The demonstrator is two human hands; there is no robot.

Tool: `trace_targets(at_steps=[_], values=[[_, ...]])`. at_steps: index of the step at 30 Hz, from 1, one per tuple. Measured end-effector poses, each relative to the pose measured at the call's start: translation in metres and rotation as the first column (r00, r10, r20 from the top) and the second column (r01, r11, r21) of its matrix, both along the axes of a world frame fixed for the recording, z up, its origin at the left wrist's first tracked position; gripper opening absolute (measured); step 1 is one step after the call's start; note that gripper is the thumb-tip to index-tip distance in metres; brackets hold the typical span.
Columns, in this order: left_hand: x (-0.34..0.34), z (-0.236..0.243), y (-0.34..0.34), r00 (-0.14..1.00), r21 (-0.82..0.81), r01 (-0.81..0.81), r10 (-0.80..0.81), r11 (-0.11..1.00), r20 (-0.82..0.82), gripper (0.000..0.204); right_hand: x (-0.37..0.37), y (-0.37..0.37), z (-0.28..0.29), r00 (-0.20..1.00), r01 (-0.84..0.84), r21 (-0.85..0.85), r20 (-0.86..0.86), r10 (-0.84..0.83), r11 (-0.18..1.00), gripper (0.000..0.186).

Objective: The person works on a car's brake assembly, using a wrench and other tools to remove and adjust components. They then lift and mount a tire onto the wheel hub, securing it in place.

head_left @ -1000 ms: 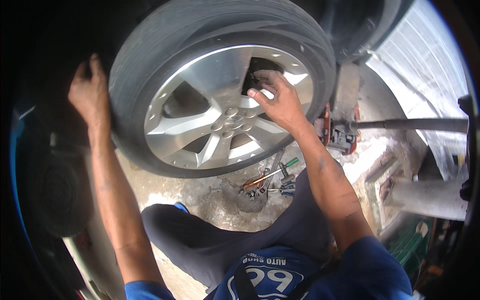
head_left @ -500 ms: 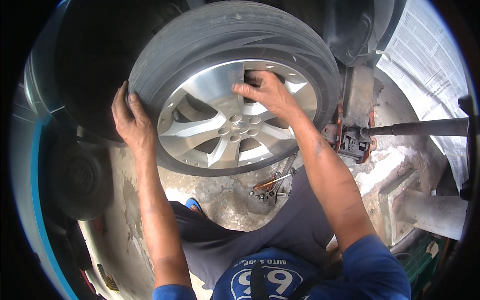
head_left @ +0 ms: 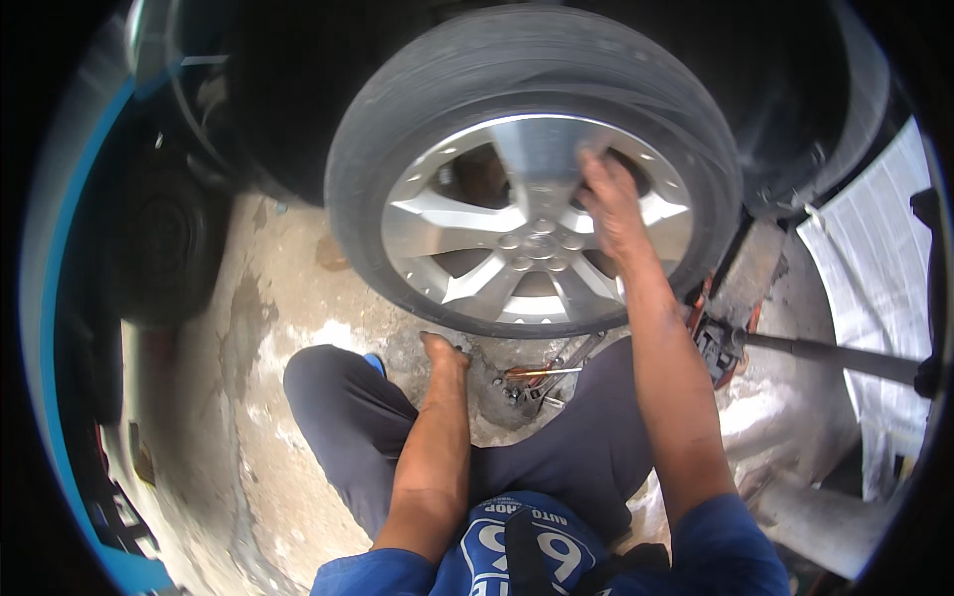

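Note:
A car wheel (head_left: pixel 556 74) with a black tyre and a silver alloy rim fills the upper middle, tilted with its face toward me. My right hand (head_left: pixel 608 204) is at the right of the rim's upper spoke, its fingers closed at the opening there and somewhat blurred. Just below the tyre's lower left edge, my left hand (head_left: pixel 445 351) hangs low over the floor. Its visible fingertips are apart, and nothing shows between them. Right of this hand lie screwdriver-like hand tools (head_left: pixel 537 373) with several small metal pieces.
A floor jack (head_left: pixel 717 350) with a long dark handle (head_left: pixel 830 358) stands to the right. White printed sheets (head_left: pixel 874 288) hang or lie beyond it. Another dark round wheel-like thing (head_left: pixel 164 243) is at the left, beside a blue-edged panel (head_left: pixel 55 258). Stained concrete (head_left: pixel 273 397) lies below.
My left hand has left the tyre's left side and dropped below its lower edge. The right hand stays at the rim's spoke. The whole view has shifted, so the wheel appears farther right.

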State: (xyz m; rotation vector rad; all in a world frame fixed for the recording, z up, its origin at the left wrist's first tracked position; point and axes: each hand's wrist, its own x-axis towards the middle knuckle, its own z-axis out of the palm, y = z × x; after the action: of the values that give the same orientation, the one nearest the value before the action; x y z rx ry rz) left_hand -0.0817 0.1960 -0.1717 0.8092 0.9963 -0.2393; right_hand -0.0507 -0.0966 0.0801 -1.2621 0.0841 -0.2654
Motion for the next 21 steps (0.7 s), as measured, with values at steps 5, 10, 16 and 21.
trace_targets(at_steps=[5, 10, 16, 21], values=[[-0.004, 0.023, -0.027, 0.979, -0.081, -0.153, 0.14, 0.985, -0.15, 0.087, 0.0, 0.01, -0.019, 0.978, 0.008, 0.179, 0.206, -0.046, 0.984, 0.06], [0.007, -0.041, 0.009, 0.96, -0.11, -0.268, 0.274, 0.957, 0.052, 0.088, -0.008, 0.02, -0.015, 0.962, 0.113, 0.285, 0.207, -0.176, 0.952, 0.068], [0.022, -0.063, 0.005, 0.95, -0.395, -0.2, 0.276, 0.897, 0.147, 0.089, -0.008, 0.051, 0.002, 0.87, 0.425, 0.261, 0.149, -0.471, 0.867, 0.086], [0.034, -0.058, -0.01, 0.919, -0.455, -0.316, 0.388, 0.833, 0.072, 0.07, 0.011, 0.085, 0.024, 0.757, 0.601, 0.21, 0.162, -0.634, 0.771, 0.092]])
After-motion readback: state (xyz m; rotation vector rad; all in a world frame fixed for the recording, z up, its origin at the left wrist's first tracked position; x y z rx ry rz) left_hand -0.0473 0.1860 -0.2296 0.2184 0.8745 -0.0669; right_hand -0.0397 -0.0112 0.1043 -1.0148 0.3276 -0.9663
